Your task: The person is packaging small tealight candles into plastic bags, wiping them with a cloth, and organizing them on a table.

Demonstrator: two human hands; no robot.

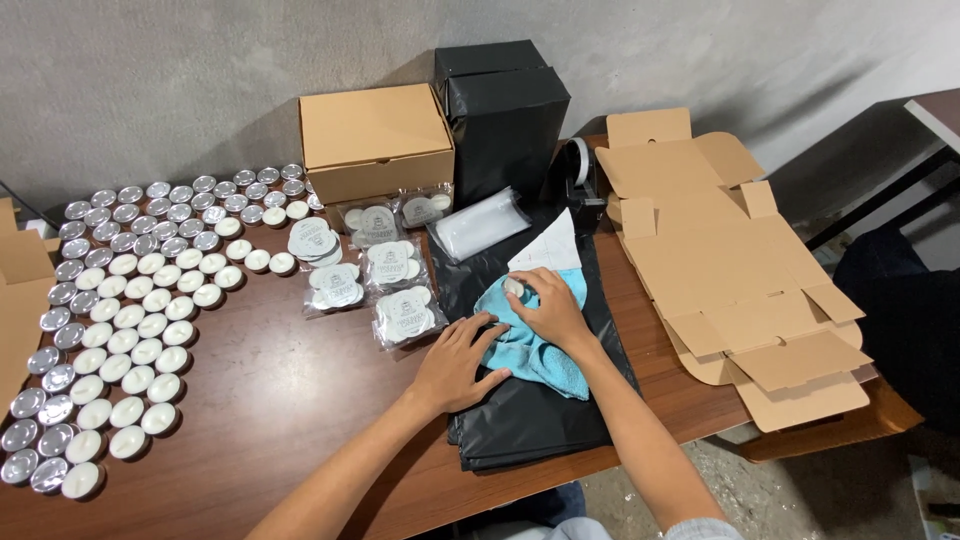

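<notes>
On the brown bench, right hand is pinching a tealight over the blue cloth, left hand lying flat and empty beside; few bagged packs done, many loose tealights waiting

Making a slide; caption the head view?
Right hand holds a tealight on a blue cloth; left hand rests beside.

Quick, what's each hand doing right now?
Left hand: open, flat on the blue cloth and black bags.
Right hand: fingers closed on a small tealight candle over the cloth.
</notes>
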